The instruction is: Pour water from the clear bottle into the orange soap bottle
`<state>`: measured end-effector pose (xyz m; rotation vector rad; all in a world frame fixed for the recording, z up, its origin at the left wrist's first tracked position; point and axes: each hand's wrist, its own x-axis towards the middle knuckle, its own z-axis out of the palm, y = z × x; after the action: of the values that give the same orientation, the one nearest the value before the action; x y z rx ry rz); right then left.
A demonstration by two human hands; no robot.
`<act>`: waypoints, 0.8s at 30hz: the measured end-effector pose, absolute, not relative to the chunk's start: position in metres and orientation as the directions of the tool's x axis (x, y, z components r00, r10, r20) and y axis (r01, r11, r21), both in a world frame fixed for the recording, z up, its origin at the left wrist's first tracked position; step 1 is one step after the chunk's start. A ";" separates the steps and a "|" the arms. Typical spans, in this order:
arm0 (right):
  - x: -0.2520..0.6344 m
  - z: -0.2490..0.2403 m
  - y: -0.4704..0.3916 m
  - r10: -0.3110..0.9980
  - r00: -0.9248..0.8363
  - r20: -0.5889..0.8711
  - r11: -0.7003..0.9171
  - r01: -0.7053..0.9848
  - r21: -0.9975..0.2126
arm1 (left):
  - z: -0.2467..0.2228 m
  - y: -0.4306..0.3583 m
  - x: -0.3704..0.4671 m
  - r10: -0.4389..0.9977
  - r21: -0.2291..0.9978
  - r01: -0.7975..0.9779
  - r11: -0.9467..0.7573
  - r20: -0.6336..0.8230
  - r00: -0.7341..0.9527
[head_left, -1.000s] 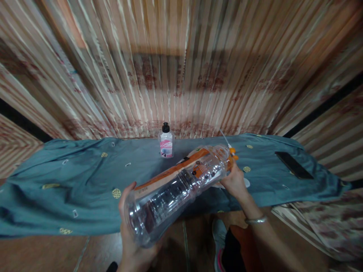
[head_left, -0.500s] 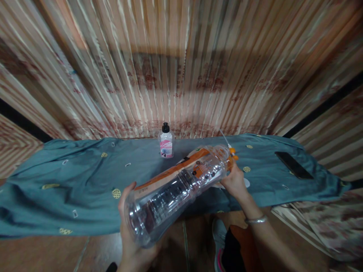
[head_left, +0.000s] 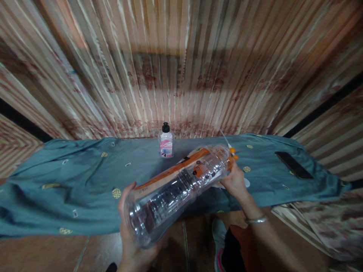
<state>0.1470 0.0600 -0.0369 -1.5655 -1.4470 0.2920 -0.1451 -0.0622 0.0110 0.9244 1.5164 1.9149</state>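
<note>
A large clear plastic bottle (head_left: 181, 192) with an orange printed design is held tilted in both hands, its base low at the left and its orange top (head_left: 233, 152) up at the right. Around the base curls my left hand (head_left: 129, 226), the thumb showing at its upper edge. My right hand (head_left: 234, 177) grips the neck end; its fingers are partly hidden behind the bottle. A thin pale straw or tube (head_left: 225, 137) sticks out beyond the orange top. Behind the bottle, upright on the cloth, stands a small clear bottle (head_left: 166, 145) with a black cap and pink label.
A teal patterned cloth (head_left: 87, 170) covers the long table. A dark phone (head_left: 294, 165) lies at the right. A white object (head_left: 247, 183) shows partly behind my right wrist. Pleated striped curtains (head_left: 181, 75) hang at the back and sides.
</note>
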 end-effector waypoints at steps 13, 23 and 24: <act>0.146 -0.032 0.059 0.889 0.286 0.357 0.104 0.632 -0.768 | 0.007 -0.062 -0.144 0.779 0.959 -0.108 -0.264 0.146 -0.610; 0.148 -0.038 0.060 0.872 0.270 0.408 0.155 0.638 -0.754 | 0.038 -0.072 -0.119 0.782 0.943 -0.288 -0.166 -0.052 -0.621; 0.148 -0.039 0.060 0.874 0.268 0.406 0.155 0.638 -0.755 | 0.039 -0.072 -0.119 0.781 0.935 -0.316 -0.162 -0.074 -0.620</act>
<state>0.1480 0.0605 -0.0387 -1.5590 -1.4468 0.3025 -0.1189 -0.0717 0.0388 0.5654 1.3482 1.8664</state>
